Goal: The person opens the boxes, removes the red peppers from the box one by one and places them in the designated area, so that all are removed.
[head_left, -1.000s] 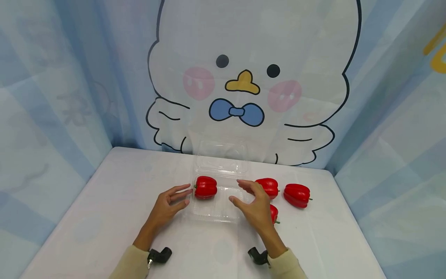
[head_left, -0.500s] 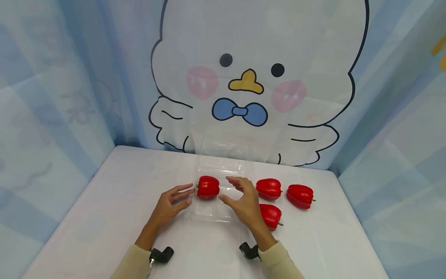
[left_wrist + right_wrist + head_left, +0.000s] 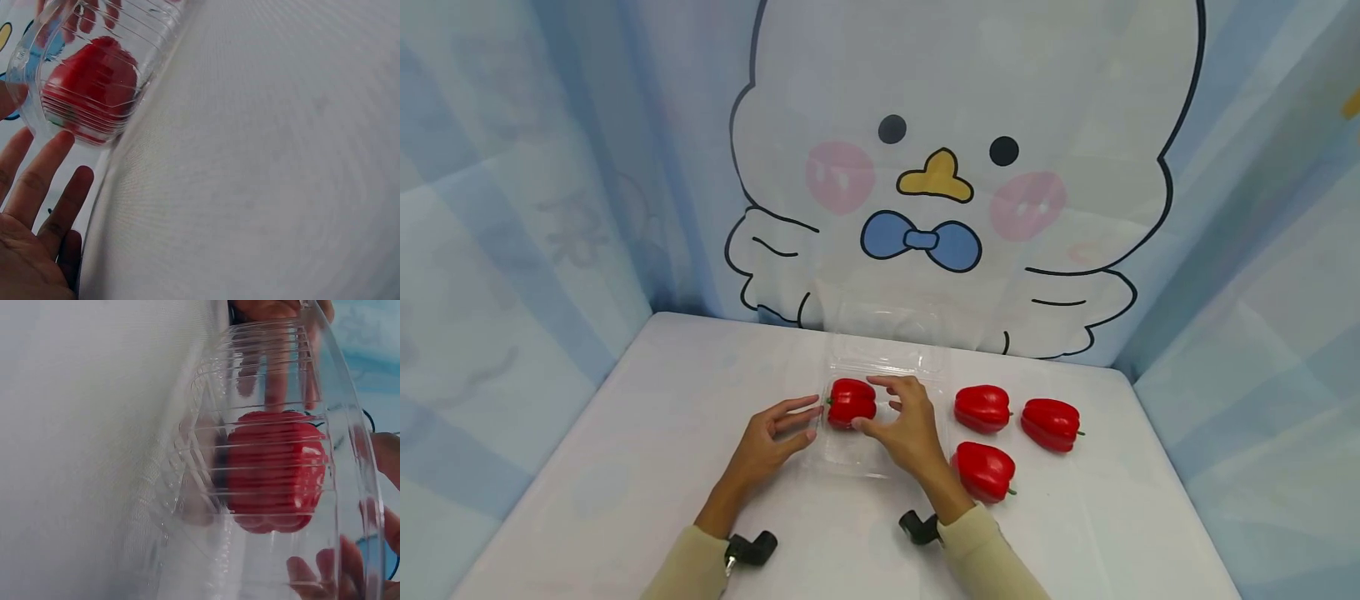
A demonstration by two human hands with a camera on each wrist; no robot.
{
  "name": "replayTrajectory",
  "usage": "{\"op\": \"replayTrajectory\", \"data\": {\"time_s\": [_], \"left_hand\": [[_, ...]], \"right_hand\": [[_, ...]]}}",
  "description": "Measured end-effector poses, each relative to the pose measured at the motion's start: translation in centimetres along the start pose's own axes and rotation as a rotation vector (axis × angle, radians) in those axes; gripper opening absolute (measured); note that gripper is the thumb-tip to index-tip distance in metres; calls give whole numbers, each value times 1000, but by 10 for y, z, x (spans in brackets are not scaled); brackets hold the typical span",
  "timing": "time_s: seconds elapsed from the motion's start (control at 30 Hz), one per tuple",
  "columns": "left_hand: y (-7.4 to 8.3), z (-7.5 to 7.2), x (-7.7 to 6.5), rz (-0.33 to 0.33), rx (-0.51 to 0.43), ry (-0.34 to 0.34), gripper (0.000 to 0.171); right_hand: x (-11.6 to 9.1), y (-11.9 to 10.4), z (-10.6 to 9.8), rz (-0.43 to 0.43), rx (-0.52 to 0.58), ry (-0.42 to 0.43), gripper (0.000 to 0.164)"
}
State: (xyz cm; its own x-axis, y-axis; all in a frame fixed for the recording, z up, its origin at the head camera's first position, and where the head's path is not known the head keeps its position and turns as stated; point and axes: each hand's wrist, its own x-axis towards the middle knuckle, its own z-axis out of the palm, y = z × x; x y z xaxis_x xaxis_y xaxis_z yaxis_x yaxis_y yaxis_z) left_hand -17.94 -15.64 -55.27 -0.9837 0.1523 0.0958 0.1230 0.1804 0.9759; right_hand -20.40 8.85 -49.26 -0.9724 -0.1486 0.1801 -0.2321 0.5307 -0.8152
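Note:
A clear plastic clamshell box (image 3: pixel 850 464) lies on the table, its lid (image 3: pixel 887 325) raised at the back. In the box's left part sits one red bell pepper (image 3: pixel 852 404), stem to the left. My left hand (image 3: pixel 763 446) is at the box's left edge, fingers extended; the left wrist view has the fingertips (image 3: pixel 60 140) right by the clear end wall. My right hand (image 3: pixel 904 425) reaches over the box, thumb and forefinger spread at the pepper's right end. Through the wall, in the right wrist view, its fingertips (image 3: pixel 301 570) show a gap from the pepper (image 3: pixel 275 472).
Three more red bell peppers lie right of the box: one near its side (image 3: pixel 982 408), one further right (image 3: pixel 1051 423), one in front (image 3: pixel 985 472), close to my right wrist. Printed curtains (image 3: pixel 647 167) stand behind the white table (image 3: pixel 715 358) and at both sides.
My right hand has moved left, from the box's right side to the pepper inside it, uncovering the front pepper on the table. My left hand stays at the left edge.

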Motion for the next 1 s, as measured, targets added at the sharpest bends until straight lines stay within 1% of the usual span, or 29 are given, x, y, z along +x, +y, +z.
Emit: {"op": "replayTrajectory", "data": {"time_s": [0.2, 0.37, 0.57, 0.7, 1.0], "left_hand": [[-2, 1, 1, 10, 9, 1, 53], [-1, 0, 0, 12, 1, -4, 53], [0, -1, -1, 33, -14, -8, 53], [0, -1, -1, 38, -11, -9, 52], [-2, -1, 0, 42, -16, -11, 53]], "right_hand": [[5, -3, 6, 25, -14, -31, 65], [11, -5, 14, 64, -67, -49, 68], [16, -6, 23, 51, -143, -64, 69], [18, -6, 27, 32, -169, -57, 69], [15, -4, 26, 33, -182, -34, 69]]}}
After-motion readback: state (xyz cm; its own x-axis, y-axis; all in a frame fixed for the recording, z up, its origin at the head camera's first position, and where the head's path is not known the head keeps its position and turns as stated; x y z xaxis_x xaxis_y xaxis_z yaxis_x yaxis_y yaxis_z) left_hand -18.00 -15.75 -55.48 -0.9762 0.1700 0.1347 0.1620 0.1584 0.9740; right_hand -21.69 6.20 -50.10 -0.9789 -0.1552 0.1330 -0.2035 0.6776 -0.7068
